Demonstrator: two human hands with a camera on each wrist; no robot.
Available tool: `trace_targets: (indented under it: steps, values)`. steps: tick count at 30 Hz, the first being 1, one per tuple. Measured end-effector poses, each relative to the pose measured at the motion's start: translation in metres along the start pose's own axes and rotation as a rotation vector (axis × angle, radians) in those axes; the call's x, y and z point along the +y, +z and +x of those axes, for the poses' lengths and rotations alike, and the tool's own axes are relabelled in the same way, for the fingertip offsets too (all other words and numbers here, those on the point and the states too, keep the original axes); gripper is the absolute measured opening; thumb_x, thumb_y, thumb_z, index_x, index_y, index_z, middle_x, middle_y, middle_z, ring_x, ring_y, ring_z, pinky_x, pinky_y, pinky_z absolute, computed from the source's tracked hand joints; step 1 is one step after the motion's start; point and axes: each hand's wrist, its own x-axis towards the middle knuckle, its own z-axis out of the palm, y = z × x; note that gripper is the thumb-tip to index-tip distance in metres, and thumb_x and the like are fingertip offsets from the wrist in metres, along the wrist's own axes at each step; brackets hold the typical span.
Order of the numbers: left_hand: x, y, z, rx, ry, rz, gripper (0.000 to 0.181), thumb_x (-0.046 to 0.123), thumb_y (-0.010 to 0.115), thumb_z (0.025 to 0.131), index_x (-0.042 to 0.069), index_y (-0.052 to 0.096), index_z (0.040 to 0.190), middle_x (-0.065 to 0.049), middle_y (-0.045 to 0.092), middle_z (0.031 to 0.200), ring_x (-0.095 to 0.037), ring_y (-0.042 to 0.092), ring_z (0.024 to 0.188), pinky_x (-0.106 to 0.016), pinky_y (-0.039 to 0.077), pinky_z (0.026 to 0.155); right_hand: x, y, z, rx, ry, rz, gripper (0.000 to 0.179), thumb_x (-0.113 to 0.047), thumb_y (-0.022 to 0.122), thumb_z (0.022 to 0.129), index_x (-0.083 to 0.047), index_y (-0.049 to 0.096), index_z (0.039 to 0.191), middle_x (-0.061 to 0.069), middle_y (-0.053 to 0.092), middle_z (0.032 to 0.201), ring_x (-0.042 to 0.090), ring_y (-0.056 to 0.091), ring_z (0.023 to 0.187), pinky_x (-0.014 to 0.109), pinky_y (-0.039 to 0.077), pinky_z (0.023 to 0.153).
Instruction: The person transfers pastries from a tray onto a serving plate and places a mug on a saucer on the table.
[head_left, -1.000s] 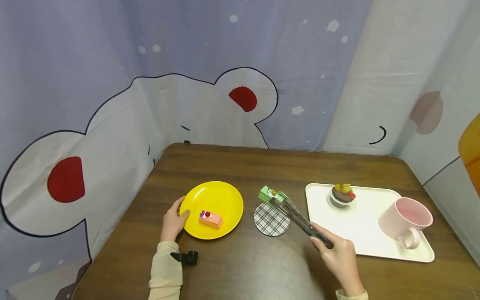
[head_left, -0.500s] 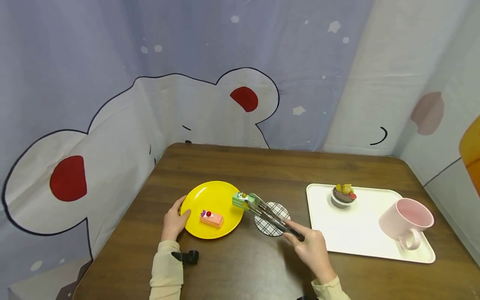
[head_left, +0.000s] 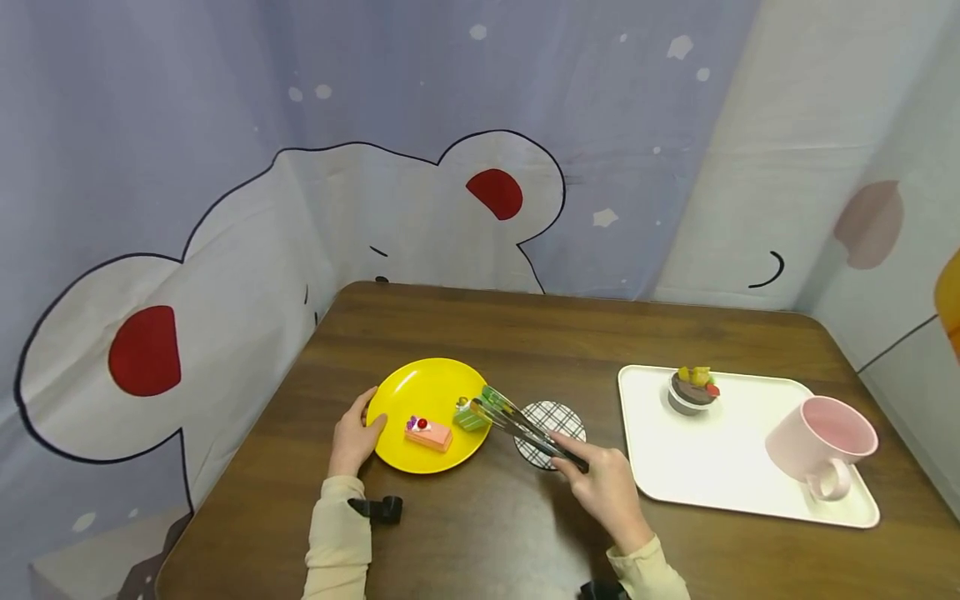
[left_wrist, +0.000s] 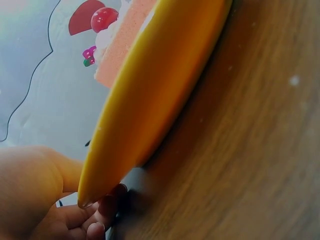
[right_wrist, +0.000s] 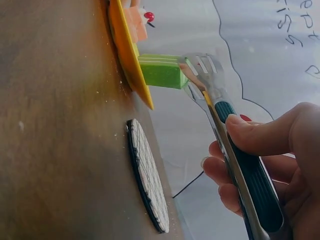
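My left hand (head_left: 356, 437) pinches the left rim of a yellow plate (head_left: 405, 386), thumb above and fingers under the edge, as the left wrist view shows. On the plate lies a pink toy cake slice (head_left: 431, 436) topped with a red cherry. Beside it, near the right rim, is a green toy cake slice (right_wrist: 162, 72). My right hand (head_left: 606, 492) holds metal tongs (head_left: 525, 427) with dark grips. Their tips (right_wrist: 197, 75) are at the green slice's outer end; whether they still squeeze it I cannot tell.
A round checked coaster (head_left: 562, 417) lies under the tongs, right of the plate. Farther right, a white tray (head_left: 675, 467) bears a chocolate cupcake (head_left: 692, 392) and a pink mug (head_left: 806, 446). A printed curtain (head_left: 412, 217) hangs behind the wooden table (head_left: 480, 533).
The right hand has carried the green slice left in the tongs, from above the coaster to the plate's right side. The left hand keeps hold of the rim.
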Motion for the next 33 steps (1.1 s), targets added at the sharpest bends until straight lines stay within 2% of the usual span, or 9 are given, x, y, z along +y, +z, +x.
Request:
trace_targets:
  steps: [3,10,14,22,28,33]
  values:
    - [0.000,0.000,0.001,-0.008,-0.005,0.004,0.052,0.021,0.049,0.090,0.017,0.031,0.139,-0.018,0.044,0.133,-0.032,0.046,0.111,-0.050,0.038,0.099,-0.001,-0.004,-0.001,-0.019,0.013,-0.006,0.038,-0.016,0.080,0.060,-0.022,0.071,0.096,0.006,0.071,0.077,0.011,0.064,0.055,0.027,0.048,0.052]
    - [0.002,0.000,0.000,-0.014,-0.022,-0.006,0.053,0.021,0.049,0.090,0.018,0.030,0.139,-0.018,0.043,0.134,-0.032,0.046,0.111,-0.049,0.037,0.100,-0.004,-0.018,-0.004,-0.068,0.021,-0.076,0.038,-0.017,0.081,0.058,-0.022,0.072,0.095,0.003,0.072,0.080,0.008,0.058,0.052,0.028,0.046,0.050]
    - [0.003,-0.001,0.000,-0.010,-0.023,-0.001,0.053,0.021,0.049,0.091,0.018,0.030,0.139,-0.018,0.041,0.135,-0.032,0.045,0.112,-0.050,0.036,0.100,-0.004,-0.018,-0.004,-0.097,0.016,-0.089,0.038,-0.017,0.081,0.059,-0.023,0.071,0.095,0.002,0.072,0.079,0.008,0.057,0.051,0.028,0.046,0.049]
    - [0.000,0.000,0.000,-0.004,-0.019,0.000,0.052,0.021,0.049,0.090,0.018,0.031,0.139,-0.018,0.043,0.134,-0.031,0.046,0.112,-0.049,0.037,0.100,-0.011,-0.005,0.001,-0.153,0.019,-0.084,0.035,-0.021,0.078,0.063,-0.025,0.071,0.097,0.001,0.071,0.071,0.014,0.058,0.049,0.027,0.042,0.045]
    - [0.001,0.000,-0.001,0.000,-0.015,0.004,0.052,0.021,0.049,0.090,0.018,0.031,0.139,-0.018,0.042,0.135,-0.033,0.045,0.115,-0.050,0.035,0.101,-0.021,0.011,0.007,-0.217,0.068,-0.087,0.033,-0.024,0.075,0.066,-0.030,0.070,0.098,0.000,0.072,0.079,0.019,0.066,0.066,0.033,0.048,0.052]
    - [0.003,-0.001,-0.003,-0.011,-0.020,-0.002,0.052,0.021,0.049,0.091,0.017,0.030,0.139,-0.018,0.038,0.139,-0.035,0.041,0.121,-0.051,0.033,0.103,-0.026,0.021,0.012,-0.242,0.070,-0.092,0.032,-0.024,0.075,0.067,-0.028,0.070,0.098,-0.001,0.072,0.079,0.017,0.065,0.065,0.033,0.049,0.054]
